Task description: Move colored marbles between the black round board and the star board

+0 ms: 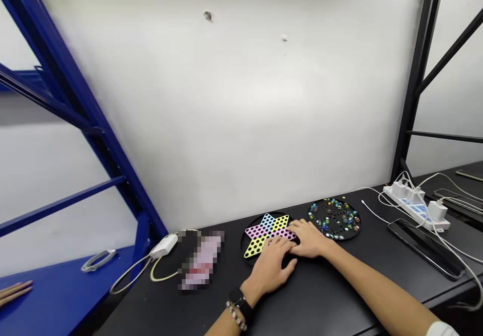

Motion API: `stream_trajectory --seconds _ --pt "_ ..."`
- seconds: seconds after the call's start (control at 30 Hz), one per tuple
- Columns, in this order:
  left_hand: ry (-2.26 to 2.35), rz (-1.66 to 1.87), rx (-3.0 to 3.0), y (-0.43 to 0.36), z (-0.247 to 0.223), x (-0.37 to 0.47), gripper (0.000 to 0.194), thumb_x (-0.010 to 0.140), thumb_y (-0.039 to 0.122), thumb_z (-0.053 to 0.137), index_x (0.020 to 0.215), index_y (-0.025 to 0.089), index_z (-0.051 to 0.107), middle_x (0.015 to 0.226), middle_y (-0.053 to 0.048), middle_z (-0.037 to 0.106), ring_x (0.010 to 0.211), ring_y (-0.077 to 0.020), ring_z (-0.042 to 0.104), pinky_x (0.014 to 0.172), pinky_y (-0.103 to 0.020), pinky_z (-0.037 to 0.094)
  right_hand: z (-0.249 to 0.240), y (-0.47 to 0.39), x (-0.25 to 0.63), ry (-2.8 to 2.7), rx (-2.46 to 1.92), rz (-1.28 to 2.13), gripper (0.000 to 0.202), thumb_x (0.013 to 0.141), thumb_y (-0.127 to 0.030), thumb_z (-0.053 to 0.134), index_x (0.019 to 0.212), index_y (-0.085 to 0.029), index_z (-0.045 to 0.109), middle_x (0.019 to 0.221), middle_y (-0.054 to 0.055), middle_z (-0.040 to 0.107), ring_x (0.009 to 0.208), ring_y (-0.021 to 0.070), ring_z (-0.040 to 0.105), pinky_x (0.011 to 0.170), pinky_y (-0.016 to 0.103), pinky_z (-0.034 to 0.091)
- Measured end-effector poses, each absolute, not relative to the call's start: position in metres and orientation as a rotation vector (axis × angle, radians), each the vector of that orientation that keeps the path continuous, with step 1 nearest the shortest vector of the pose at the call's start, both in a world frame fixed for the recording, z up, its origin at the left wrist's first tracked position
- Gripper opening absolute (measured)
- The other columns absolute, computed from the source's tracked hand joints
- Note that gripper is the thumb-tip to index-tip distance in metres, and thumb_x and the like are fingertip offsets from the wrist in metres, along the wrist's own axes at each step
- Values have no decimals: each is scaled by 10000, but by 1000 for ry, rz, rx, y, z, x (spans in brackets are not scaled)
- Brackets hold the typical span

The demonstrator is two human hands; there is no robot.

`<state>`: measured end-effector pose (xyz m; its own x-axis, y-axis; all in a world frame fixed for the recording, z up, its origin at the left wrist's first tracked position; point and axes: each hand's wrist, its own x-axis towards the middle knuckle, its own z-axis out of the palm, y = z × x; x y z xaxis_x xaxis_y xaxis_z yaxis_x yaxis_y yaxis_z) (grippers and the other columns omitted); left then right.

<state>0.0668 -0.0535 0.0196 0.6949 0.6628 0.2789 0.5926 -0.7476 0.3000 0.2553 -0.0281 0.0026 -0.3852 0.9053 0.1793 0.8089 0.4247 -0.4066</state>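
A Chinese checkers board (251,250) with a star of yellow, pink and blue points full of black holes lies on the black table. My left hand (273,263) rests on its near edge, fingers stretched over the star and thumb apart. At the board's right side, my right hand (310,239) lies with slightly bent fingers on the pink point. Both hands show no object in them, though the space under the fingertips is hidden. To the right sits a round black tray (354,233) with many coloured glass marbles (326,223) scattered in it.
A blurred-out pinkish packet (204,260) and a white adapter (164,245) with cable lie left. On the right are a phone (426,248) and a power strip (418,210) with chargers and cords. Another person's fingers (15,293) rest on the blue table (83,296).
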Motion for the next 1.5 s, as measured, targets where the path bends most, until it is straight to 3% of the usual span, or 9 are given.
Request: stream_trajectory --seconds 0.1,0.17,0.27,0.47,0.77,0.9,1.07,1.2,1.5 --pt "970 644 2679 -52 17 65 467 863 235 617 1317 263 513 1260 -63 644 1167 -284 559 1071 -517 384 13 -17 275 -2186 -1544 250 626 702 -590 729 1212 -233 671 1386 100 557 1226 323 486 1035 456 355" --pt "928 714 2656 -52 16 64 505 882 239 593 1368 263 459 1276 -71 633 1177 -271 564 1083 -498 386 18 -9 297 -2052 -1631 205 531 822 -615 609 1185 -237 687 1355 93 583 1227 299 502 1025 420 365" --pt "884 752 2640 -53 15 63 458 899 247 571 1345 268 471 1207 -62 655 1135 -254 591 1067 -475 411 13 0 335 -1861 -1854 100 385 987 -426 412 1132 -224 706 1230 95 648 1152 253 568 970 364 392" --pt "890 724 2636 -55 18 64 322 914 268 560 1236 268 546 1172 -56 659 1108 -253 599 1038 -472 431 -15 14 376 -1720 -2044 139 201 869 -191 540 920 -191 735 1074 111 689 996 253 645 857 333 433" --pt "890 698 2645 -55 20 66 255 915 262 550 1169 258 574 1120 -49 666 1059 -242 600 1003 -436 439 -14 34 381 -948 -1610 623 233 832 -322 450 880 -182 629 720 35 646 561 148 568 501 234 407" --pt "904 675 2660 -56 21 66 201 916 268 552 1111 253 599 1099 -41 673 1045 -239 602 985 -421 442 -18 28 366 -1148 -1723 543 212 831 -363 522 765 -193 630 733 59 652 724 202 611 608 272 433" --pt "902 650 2676 -57 24 67 169 922 275 546 1073 256 619 1074 -35 673 1016 -233 601 966 -416 443 -21 22 332 -1663 -2006 289 218 898 -368 511 986 -214 637 1083 101 676 996 255 631 824 348 442" --pt "899 636 2670 -57 24 67 149 923 263 542 1044 253 629 1066 -31 669 1025 -231 592 976 -418 431 -16 29 332 -1404 -1840 474 147 854 -325 541 793 -201 593 882 82 669 897 237 627 778 327 453" --pt "892 634 2667 -57 24 67 122 925 259 541 1001 251 637 1029 -25 663 988 -221 593 959 -406 436 12 20 404 -1099 -1721 531 294 890 -384 358 778 -201 560 655 45 577 592 183 555 523 265 410"
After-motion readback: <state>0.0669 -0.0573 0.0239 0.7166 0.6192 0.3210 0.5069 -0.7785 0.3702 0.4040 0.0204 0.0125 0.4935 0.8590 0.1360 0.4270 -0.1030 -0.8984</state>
